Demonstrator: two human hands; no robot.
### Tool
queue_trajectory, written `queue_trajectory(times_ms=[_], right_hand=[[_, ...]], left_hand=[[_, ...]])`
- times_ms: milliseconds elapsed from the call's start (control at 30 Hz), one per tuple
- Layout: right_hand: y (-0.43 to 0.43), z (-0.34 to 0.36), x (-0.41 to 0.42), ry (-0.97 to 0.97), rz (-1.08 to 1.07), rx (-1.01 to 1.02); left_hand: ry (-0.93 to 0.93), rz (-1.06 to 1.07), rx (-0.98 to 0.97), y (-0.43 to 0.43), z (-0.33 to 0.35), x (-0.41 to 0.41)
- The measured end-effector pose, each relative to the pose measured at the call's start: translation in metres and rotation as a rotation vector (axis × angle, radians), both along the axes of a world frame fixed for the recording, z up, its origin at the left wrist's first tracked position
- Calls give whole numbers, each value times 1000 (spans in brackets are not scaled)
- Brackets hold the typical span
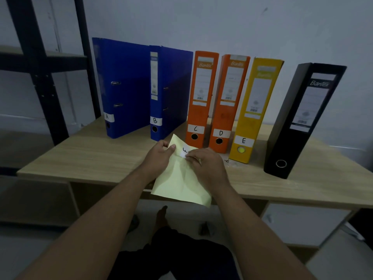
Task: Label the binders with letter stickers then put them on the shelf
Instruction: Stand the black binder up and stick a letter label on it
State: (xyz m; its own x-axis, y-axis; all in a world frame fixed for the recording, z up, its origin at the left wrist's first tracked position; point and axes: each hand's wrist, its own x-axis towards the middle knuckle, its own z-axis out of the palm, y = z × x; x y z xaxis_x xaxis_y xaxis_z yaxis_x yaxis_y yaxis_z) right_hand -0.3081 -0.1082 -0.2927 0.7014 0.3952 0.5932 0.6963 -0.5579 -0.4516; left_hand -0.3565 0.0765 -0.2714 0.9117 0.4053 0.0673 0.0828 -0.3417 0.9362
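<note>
One F sticker (184, 151), likely flimsy: right hand (205, 165) pinches its 5 o'clock corner; left hand (158, 157) grips backing sheet (179, 182).

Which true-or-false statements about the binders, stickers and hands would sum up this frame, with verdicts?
1. The black binder has no letter sticker. True.
2. The yellow binder is labelled C. False: it bears E.
3. The left hand pinches the pale yellow sheet while the right hand picks at the white sticker on it. True.
4. The binders lie flat on the table. False: all six stand upright on it.
5. The shelf holds two binders. False: none shows on the shelf.
</note>
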Motion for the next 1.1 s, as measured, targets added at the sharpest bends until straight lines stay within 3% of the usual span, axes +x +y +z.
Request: queue_trajectory(times_ms=[300, 1100], right_hand=[[4, -3, 1, 150, -38, 32], [2, 0, -1, 207, -84, 190]], left_hand=[[-24, -32, 64, 1, -5, -1], [9, -179, 103, -3, -1, -7]])
